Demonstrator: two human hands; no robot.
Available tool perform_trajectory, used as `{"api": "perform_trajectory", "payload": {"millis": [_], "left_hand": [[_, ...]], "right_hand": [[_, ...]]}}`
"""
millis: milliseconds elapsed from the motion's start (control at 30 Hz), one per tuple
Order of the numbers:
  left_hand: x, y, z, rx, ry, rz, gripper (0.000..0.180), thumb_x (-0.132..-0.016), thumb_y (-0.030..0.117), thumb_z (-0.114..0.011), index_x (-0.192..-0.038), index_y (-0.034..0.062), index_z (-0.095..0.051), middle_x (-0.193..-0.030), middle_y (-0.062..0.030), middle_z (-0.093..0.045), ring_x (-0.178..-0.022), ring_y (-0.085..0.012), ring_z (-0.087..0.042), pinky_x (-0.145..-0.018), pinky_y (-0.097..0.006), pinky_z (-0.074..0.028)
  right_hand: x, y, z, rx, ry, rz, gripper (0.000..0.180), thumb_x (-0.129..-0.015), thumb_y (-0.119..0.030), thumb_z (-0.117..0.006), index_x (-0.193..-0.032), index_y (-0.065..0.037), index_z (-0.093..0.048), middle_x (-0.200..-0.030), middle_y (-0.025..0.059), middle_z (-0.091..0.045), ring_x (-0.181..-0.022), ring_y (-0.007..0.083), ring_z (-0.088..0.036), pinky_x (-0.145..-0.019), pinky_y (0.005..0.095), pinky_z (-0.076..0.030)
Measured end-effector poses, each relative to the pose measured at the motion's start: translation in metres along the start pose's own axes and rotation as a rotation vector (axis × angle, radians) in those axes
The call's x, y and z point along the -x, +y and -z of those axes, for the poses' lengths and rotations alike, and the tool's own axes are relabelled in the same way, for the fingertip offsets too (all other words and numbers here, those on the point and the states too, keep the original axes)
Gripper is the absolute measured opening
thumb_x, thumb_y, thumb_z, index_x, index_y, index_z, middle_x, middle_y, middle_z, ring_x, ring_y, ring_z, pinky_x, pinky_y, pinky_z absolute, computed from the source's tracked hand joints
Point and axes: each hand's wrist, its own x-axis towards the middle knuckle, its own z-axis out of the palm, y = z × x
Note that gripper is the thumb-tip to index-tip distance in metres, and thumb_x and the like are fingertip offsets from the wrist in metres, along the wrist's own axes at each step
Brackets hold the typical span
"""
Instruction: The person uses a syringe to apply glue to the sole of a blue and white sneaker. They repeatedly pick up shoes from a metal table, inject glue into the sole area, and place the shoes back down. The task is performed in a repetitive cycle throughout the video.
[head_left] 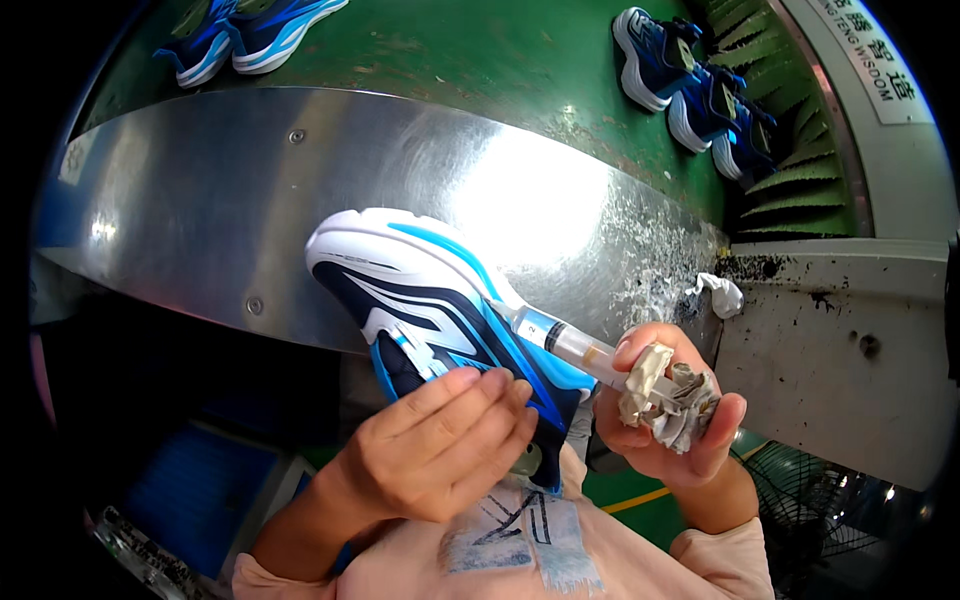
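A white, navy and blue sports shoe (400, 290) is held tilted over the near edge of the metal ledge, its white sole turned away from me. My left hand (440, 440) grips it by the upper, fingers pressed together along its side; the thumb is hidden. In my right hand (670, 410) is a clear plastic syringe (580, 347) with a blue-and-white label. Crumpled whitish wrapping (665, 397) covers the syringe's back end, between my fingers and thumb. The syringe's narrow tip meets the shoe where sole and upper join.
Beyond the metal ledge (350, 130) runs a green belt (470, 50). Blue shoes (250, 35) stand on it at the far left, and several more (690, 90) at the far right beside green bristle-like flaps (800, 150). A crumpled white scrap (720, 297) lies at the ledge's right end. A fan (800, 490) stands low right.
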Motion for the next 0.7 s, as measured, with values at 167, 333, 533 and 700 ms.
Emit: {"api": "perform_trajectory", "payload": {"millis": [167, 333, 533, 700], "left_hand": [[-0.001, 0.0, 0.001, -0.046, -0.015, -0.035, 0.011, -0.078, 0.009, -0.064, -0.088, 0.0085, -0.069, -0.097, -0.0072, -0.069, -0.096, -0.0216, -0.065, -0.088, -0.035, -0.05], [-0.002, -0.001, -0.004, -0.095, -0.055, -0.075, 0.016, -0.077, 0.012, -0.066, -0.092, 0.0064, -0.067, -0.099, -0.0097, -0.068, -0.097, -0.0258, -0.065, -0.087, -0.039, -0.051], [-0.021, 0.004, 0.0, -0.119, -0.109, -0.054, 0.015, -0.078, 0.01, -0.064, -0.092, 0.0056, -0.069, -0.096, -0.0102, -0.069, -0.095, -0.0244, -0.066, -0.084, -0.037, -0.052], [-0.04, 0.004, 0.004, -0.122, -0.192, -0.058, 0.023, -0.078, 0.018, -0.063, -0.094, 0.0013, -0.068, -0.098, -0.0129, -0.068, -0.095, -0.0287, -0.065, -0.084, -0.04, -0.052]], "right_hand": [[0.021, 0.008, 0.007, 0.019, 0.001, -0.02, 0.098, -0.071, -0.075, -0.054, -0.128, 0.004, -0.038, -0.105, 0.0073, -0.054, -0.09, 0.0106, -0.055, -0.078, 0.0252, -0.046], [0.045, 0.014, 0.022, 0.008, -0.036, -0.034, 0.096, -0.074, -0.072, -0.055, -0.13, 0.005, -0.037, -0.109, 0.0083, -0.054, -0.096, 0.0106, -0.053, -0.083, 0.0245, -0.044], [0.062, 0.033, 0.05, -0.126, -0.065, 0.029, 0.098, -0.072, -0.072, -0.056, -0.128, 0.006, -0.037, -0.099, 0.0059, -0.055, -0.085, 0.0084, -0.053, -0.073, 0.0214, -0.044], [0.063, 0.058, 0.075, -0.292, -0.083, 0.114, 0.099, -0.07, -0.075, -0.055, -0.125, 0.006, -0.038, -0.092, 0.005, -0.056, -0.079, 0.0077, -0.053, -0.068, 0.0204, -0.044]]}}
